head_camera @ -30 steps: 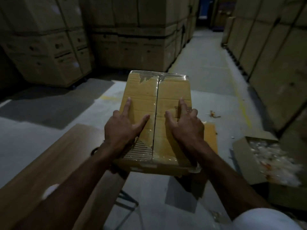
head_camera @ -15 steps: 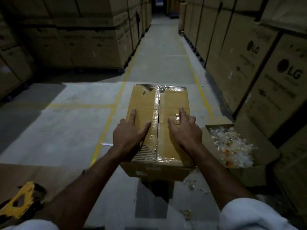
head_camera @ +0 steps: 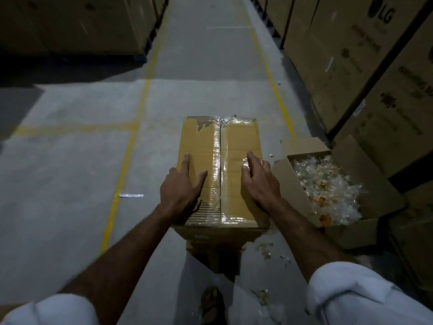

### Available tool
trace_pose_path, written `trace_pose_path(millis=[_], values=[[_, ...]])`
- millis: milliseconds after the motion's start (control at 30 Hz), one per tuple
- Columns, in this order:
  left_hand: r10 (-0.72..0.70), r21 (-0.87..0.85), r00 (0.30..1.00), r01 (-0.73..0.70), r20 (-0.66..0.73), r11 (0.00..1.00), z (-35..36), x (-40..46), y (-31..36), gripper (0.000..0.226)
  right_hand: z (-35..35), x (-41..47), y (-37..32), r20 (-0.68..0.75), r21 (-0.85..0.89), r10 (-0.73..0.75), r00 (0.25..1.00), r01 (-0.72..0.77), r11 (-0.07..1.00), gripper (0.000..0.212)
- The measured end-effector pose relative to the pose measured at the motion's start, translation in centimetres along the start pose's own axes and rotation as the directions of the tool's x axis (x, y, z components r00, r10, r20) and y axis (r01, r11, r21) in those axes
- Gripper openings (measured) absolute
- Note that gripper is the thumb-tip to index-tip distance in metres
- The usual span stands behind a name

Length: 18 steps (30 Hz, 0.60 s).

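Observation:
A brown cardboard box, sealed along its middle seam with clear tape, is held off the floor in front of me. My left hand lies on its near left part, index finger and thumb spread on top, the other fingers wrapped over the left edge. My right hand mirrors it on the near right part, with fingers over the right edge. The box's underside is hidden.
An open carton full of clear plastic scraps sits on the floor just right of the box. Tall LG cartons line the right side, and more stacks stand far left. Yellow lines mark the concrete aisle. Scraps litter the floor near my foot.
The view has swung right with the box still in both hands. The wooden table at the left has left the view, and the scrap carton is now close on the right.

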State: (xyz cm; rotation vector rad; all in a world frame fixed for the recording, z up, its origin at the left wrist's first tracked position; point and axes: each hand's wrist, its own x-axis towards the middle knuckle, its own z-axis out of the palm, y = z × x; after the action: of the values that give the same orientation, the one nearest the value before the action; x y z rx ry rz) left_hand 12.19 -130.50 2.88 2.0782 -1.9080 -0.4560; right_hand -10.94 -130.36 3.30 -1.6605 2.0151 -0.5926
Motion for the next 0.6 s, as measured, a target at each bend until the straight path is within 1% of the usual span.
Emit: trace_pose_path(millis=[167,300,467,600], values=[[-0.037,-0.004,0.998,0.038,0.053,0.999,3.5,3.9,-2.2,0.085,4.3,3.5,1.6,0.011,0.036,-0.001,1.000,0.001,0.999,0.053],[-0.076,-0.014,0.994,0.077,0.081,0.997,5.8,5.6,-3.2,0.085,6.6,5.7,2.7,0.071,0.067,0.006,0.997,-0.011,0.998,0.053],[-0.128,-0.047,0.984,0.135,0.126,0.990,8.6,5.6,-3.6,0.085,8.9,6.5,4.7,0.087,0.082,0.010,0.996,-0.017,0.997,0.053],[-0.150,-0.070,0.970,0.166,0.190,0.984,10.9,4.9,-3.6,0.085,10.0,6.2,6.8,0.159,0.057,0.029,0.987,-0.038,0.998,0.057]])
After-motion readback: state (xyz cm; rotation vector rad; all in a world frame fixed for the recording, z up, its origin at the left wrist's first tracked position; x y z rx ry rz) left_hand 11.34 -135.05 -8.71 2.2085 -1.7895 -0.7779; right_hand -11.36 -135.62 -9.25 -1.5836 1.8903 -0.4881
